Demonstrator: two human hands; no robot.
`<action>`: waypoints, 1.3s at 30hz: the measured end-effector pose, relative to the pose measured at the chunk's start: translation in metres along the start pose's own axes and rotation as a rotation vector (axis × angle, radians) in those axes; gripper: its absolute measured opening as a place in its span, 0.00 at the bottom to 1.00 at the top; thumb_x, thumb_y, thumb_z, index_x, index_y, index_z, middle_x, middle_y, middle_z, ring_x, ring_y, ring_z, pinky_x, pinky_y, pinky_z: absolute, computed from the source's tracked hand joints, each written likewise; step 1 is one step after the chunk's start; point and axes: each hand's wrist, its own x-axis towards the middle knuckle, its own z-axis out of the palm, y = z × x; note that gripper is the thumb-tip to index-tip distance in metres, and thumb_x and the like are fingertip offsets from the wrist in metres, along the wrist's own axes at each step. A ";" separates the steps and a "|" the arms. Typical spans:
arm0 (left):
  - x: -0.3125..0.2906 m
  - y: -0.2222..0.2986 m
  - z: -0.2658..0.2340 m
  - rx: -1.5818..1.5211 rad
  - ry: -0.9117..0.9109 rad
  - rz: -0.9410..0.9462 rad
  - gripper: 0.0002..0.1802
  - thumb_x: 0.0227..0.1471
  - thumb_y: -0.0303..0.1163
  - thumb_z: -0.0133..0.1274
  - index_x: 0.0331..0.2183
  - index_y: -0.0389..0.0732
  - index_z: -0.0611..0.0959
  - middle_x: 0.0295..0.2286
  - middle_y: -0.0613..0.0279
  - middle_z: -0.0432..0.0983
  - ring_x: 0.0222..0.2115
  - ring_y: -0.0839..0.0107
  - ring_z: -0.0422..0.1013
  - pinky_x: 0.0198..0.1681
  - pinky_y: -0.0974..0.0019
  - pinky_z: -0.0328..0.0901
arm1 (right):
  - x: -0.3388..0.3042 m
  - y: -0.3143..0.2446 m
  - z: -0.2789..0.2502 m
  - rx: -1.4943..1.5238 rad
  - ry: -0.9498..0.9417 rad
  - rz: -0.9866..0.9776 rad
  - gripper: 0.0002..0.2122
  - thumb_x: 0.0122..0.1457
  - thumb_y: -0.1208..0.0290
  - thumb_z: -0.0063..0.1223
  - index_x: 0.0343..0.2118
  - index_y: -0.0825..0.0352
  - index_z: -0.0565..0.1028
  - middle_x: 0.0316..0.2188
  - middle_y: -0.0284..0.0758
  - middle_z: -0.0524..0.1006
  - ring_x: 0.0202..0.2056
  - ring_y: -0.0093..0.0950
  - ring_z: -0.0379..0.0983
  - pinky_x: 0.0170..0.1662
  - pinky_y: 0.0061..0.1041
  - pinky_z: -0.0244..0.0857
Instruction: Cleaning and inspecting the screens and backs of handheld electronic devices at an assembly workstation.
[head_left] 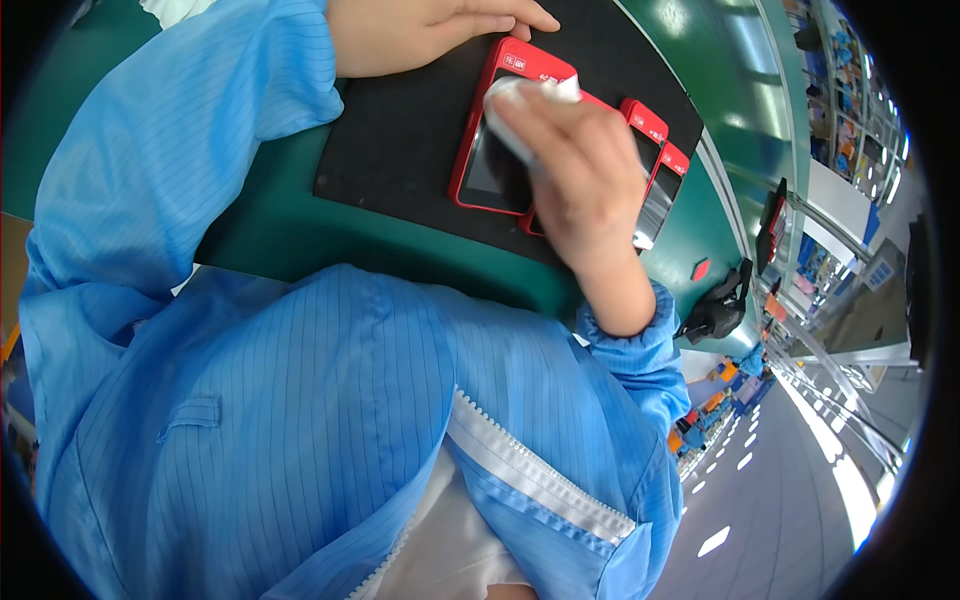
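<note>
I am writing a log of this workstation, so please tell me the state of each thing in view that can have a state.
Nearest red handheld device with dark screen: flat on the black mat, screen up, screen dark.
Two further red devices: flat on the mat, partly hidden.
White wiping cloth: bunched, pressed on the nearest device.
Right hand: grip closed on the cloth.
Left hand: resting at the device's top edge.
Black rectangular mat: flat on the green table.
</note>
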 end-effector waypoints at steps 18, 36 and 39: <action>-0.003 -0.003 -0.004 0.023 -0.011 0.042 0.23 0.49 0.18 0.48 0.48 0.37 0.83 0.40 0.51 0.80 0.43 0.52 0.72 0.49 0.57 0.67 | -0.014 -0.004 -0.031 0.165 -0.228 -0.182 0.20 0.40 0.77 0.64 0.42 0.66 0.83 0.39 0.33 0.78 0.38 0.28 0.76 0.41 0.25 0.75; -0.003 0.000 -0.006 0.031 0.001 0.062 0.28 0.44 0.15 0.47 0.48 0.37 0.83 0.40 0.53 0.80 0.43 0.53 0.73 0.50 0.58 0.67 | 0.009 0.028 -0.025 0.013 -0.141 -0.113 0.22 0.44 0.79 0.60 0.47 0.65 0.80 0.39 0.35 0.79 0.36 0.33 0.74 0.40 0.29 0.72; 0.001 -0.004 -0.001 0.026 -0.002 0.085 0.29 0.42 0.14 0.46 0.48 0.37 0.83 0.40 0.53 0.80 0.43 0.53 0.73 0.50 0.58 0.67 | 0.012 0.017 -0.023 0.051 -0.156 -0.128 0.21 0.44 0.78 0.59 0.46 0.67 0.80 0.38 0.35 0.78 0.37 0.33 0.74 0.41 0.30 0.72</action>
